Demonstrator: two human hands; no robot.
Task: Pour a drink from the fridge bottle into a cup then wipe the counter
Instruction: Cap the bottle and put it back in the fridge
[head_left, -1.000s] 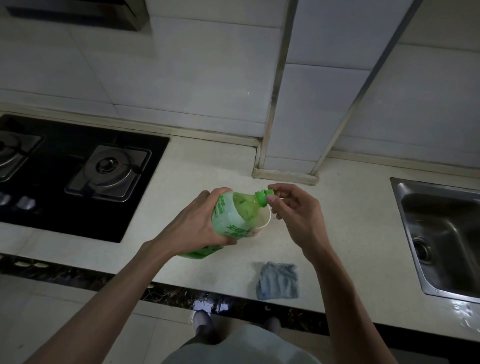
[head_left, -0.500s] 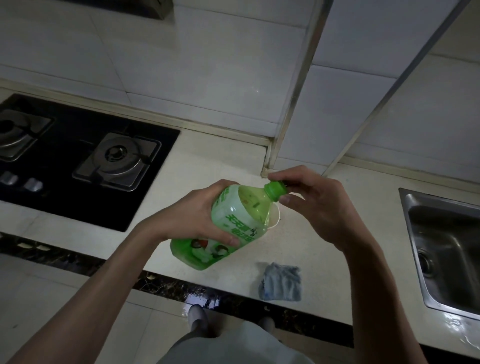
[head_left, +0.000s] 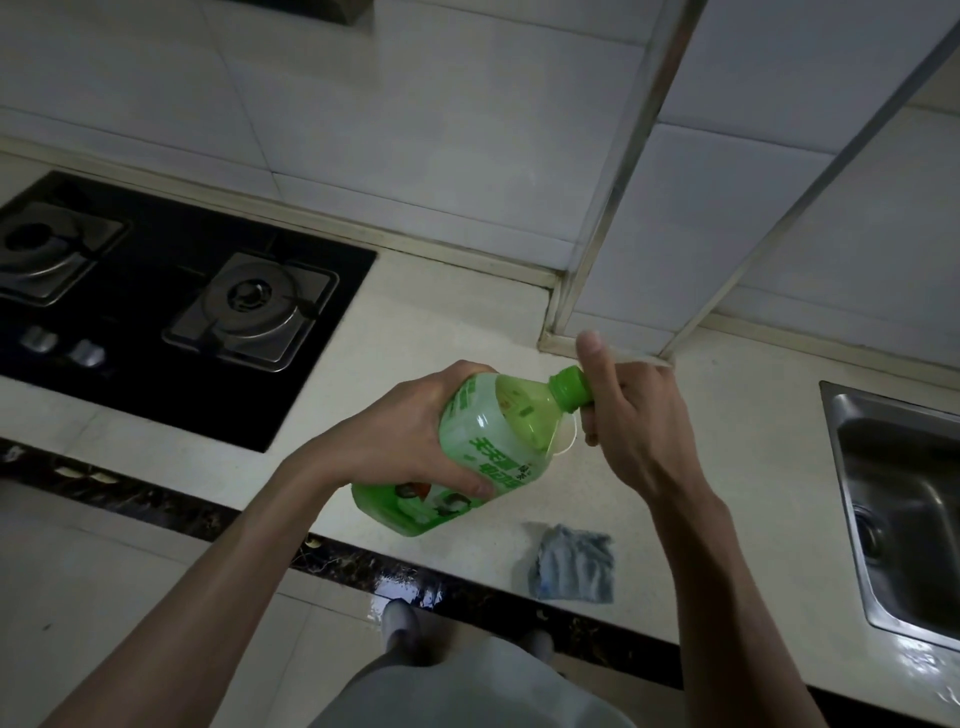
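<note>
A person stands at a kitchen counter (head_left: 441, 322) with both bare hands on a green drink bottle (head_left: 483, 452), held in the air above the pale worktop at the centre of the scene. The left hand (head_left: 410, 431) wraps the bottle's body from the left, fingers curled round the far side and thumb pressed across the printed label on the near side. The right hand (head_left: 634, 415) closes on the green cap (head_left: 571, 387), its fingers curled round the cap from the right while the thumb sticks straight up, clear of it. The bottle is tilted: its long axis runs from the base at near left to the cap at far right, with the neck pointing up and to the right, and the pale green liquid sits low towards the base. Just behind and below the neck, a sliver of the white cup (head_left: 563, 441) shows on the counter, the rest of it hidden by the bottle. A crumpled grey-blue cloth (head_left: 574, 564) lies near the counter's front edge, to the right of the bottle's base and apart from both hands. A black gas hob (head_left: 156, 312) is set into the counter at left, a steel sink (head_left: 909, 493) at right, and white wall tiles (head_left: 415, 130) rise at the far side.
</note>
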